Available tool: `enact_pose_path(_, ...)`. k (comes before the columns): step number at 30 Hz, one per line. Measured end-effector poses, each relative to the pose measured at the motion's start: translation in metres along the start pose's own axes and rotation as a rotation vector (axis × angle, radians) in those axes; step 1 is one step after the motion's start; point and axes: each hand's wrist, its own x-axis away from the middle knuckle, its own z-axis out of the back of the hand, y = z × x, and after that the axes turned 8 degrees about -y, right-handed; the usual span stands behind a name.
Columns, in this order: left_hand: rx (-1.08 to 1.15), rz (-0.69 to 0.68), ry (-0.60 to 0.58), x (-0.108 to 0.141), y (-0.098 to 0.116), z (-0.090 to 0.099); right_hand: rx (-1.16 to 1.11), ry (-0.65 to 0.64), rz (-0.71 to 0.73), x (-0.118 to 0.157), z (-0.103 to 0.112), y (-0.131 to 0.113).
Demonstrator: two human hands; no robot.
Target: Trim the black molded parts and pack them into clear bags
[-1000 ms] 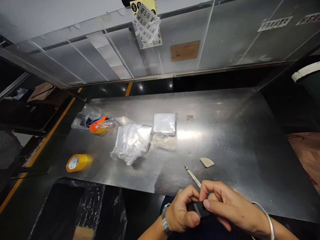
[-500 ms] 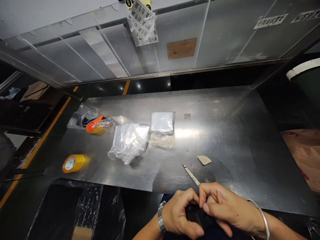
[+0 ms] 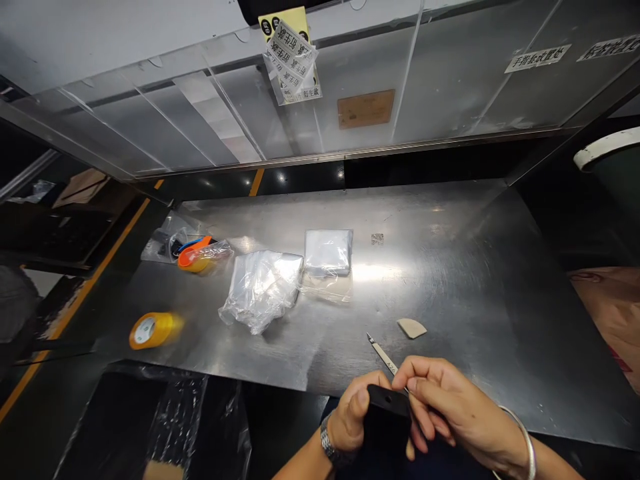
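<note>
My left hand (image 3: 349, 415), with a metal watch at the wrist, is closed around a black box-shaped object (image 3: 387, 423) with a small round hole in its upper end. My right hand (image 3: 440, 400), wearing a bangle, has thumb and index finger pressed together at that object's right edge; what they pinch, if anything, is too small to make out. Other fingers of this hand reach along the object's side. Just beyond the hands lies a slim pointed tool (image 3: 383, 353) with a pale handle marked A26, resembling a craft knife. A beige wedge-shaped pad (image 3: 412, 328) rests nearby.
On the metal table (image 3: 465, 280) lie a crumpled clear plastic bag (image 3: 263, 287), a stack of clear sleeves (image 3: 328, 252), a yellow tape roll (image 3: 153, 330) and an orange tape dispenser (image 3: 195, 255). A clear-fronted shelf (image 3: 365, 147) spans the back. A black plastic bag (image 3: 165, 420) is at lower left.
The black object has been tipped up in my left hand, so its end with the hole now shows. My left thumb has moved onto its side. The view has shifted slightly.
</note>
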Motion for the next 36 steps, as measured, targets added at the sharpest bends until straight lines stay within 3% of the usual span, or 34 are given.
enact_pose_path(4, 0.091, 0.010, -0.041, -0.004, 0.001, -0.001, 0.125, 0.122, 0.119, -0.002, 0.003, 0.005)
enact_pose_path(7, 0.092, 0.037, 0.007, -0.007, 0.006, -0.007, 0.209, -0.010, 0.195, -0.001, 0.004, 0.009)
enact_pose_path(9, 0.095, 0.046, 0.062, -0.010, 0.008, -0.012, 0.309, -0.026, 0.245, 0.000, 0.003, 0.012)
enact_pose_path(18, 0.153, 0.212, 0.353, -0.012, 0.002, -0.021, 0.678, 0.462, 0.514, -0.004, -0.005, 0.027)
enact_pose_path(23, 0.276, 0.305, 0.440, -0.017, 0.009, -0.022, 0.522, 0.456, 0.387, -0.005, -0.007, 0.022)
enact_pose_path(25, 0.374, 0.337, 0.482, -0.020, 0.012, -0.019, 0.564, 0.511, 0.383, -0.006, -0.005, 0.022)
enact_pose_path(28, 0.514, 0.214, 0.522, -0.024, 0.017, -0.016, 0.723, 0.587, 0.411, -0.006, -0.001, 0.025)
enact_pose_path(31, 0.596, 0.044, 0.546, -0.027, 0.026, -0.015, 0.765, 0.494, 0.337, -0.006, 0.001, 0.031)
enact_pose_path(36, 0.645, -0.049, 0.594, -0.029, 0.033, -0.015, 0.870, 0.397, 0.278, -0.007, -0.002, 0.042)
